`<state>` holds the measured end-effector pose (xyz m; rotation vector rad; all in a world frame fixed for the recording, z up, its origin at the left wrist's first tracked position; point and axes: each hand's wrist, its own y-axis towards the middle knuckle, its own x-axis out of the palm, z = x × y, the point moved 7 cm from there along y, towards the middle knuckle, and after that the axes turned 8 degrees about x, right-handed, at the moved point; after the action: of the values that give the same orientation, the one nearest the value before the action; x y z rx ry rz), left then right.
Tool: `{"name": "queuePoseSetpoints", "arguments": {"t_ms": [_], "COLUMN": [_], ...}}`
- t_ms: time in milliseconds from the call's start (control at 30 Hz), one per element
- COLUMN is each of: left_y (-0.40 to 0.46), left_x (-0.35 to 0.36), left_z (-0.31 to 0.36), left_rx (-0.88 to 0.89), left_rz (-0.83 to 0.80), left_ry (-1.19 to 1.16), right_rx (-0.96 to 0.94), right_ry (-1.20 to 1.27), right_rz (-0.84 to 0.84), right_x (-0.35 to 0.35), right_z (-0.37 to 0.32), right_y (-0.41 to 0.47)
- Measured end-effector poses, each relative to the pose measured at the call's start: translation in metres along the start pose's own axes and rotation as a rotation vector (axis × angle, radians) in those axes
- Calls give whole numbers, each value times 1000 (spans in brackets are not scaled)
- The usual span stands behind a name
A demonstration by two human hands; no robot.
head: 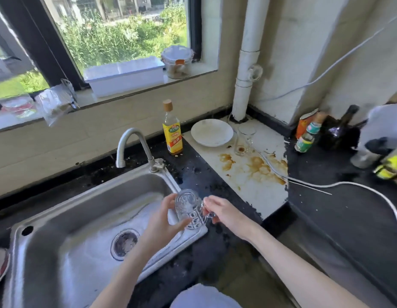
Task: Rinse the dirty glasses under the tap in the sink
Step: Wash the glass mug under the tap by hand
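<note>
A clear patterned glass mug (pixel 189 208) is held tilted over the right rim of the steel sink (pixel 59 218), mouth facing away from me. My left hand (pixel 164 221) grips its body, thumb below and fingers on top. My right hand (pixel 224 213) pinches the mug's handle. The curved tap (pixel 130 143) stands behind the sink, with no water running from it. Two more clear glasses (pixel 244 141), one with brown residue in the bottom, stand on the white counter patch to the right.
A white plate (pixel 212 132) and a yellow-labelled bottle (pixel 172 128) stand behind the sink's right side. Brown stains (pixel 257 165) mark the white patch. A white cable (pixel 339 184) crosses the dark counter. Several bottles (pixel 310 134) cluster at the far right.
</note>
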<state>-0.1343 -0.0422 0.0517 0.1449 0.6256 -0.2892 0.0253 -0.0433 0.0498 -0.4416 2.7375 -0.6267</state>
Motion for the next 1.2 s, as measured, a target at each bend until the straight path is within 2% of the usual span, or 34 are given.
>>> {"name": "queuePoseSetpoints", "arguments": {"t_ms": [133, 300, 500, 700, 800, 967, 1200], "left_y": [-38, -88, -180, -263, -285, -304, -288], "left_x": [65, 147, 254, 357, 401, 481, 594], "left_z": [50, 141, 230, 315, 358, 421, 486], "left_rx": [112, 386, 600, 900, 1023, 1179, 1320], "left_rz": [-133, -336, -697, -969, -1023, -1056, -1056], "left_ry": [-25, 28, 16, 220, 257, 251, 339], "right_rx": [28, 32, 192, 326, 411, 377, 363], "right_ry": [87, 207, 361, 568, 594, 741, 931], "right_rz": [164, 433, 743, 1124, 1261, 1450, 1568], "right_x": [-29, -63, -74, -73, -80, -122, -221], "right_z": [51, 118, 219, 305, 332, 372, 434], "right_y": [-90, -221, -395, -567, -630, -701, -747]}}
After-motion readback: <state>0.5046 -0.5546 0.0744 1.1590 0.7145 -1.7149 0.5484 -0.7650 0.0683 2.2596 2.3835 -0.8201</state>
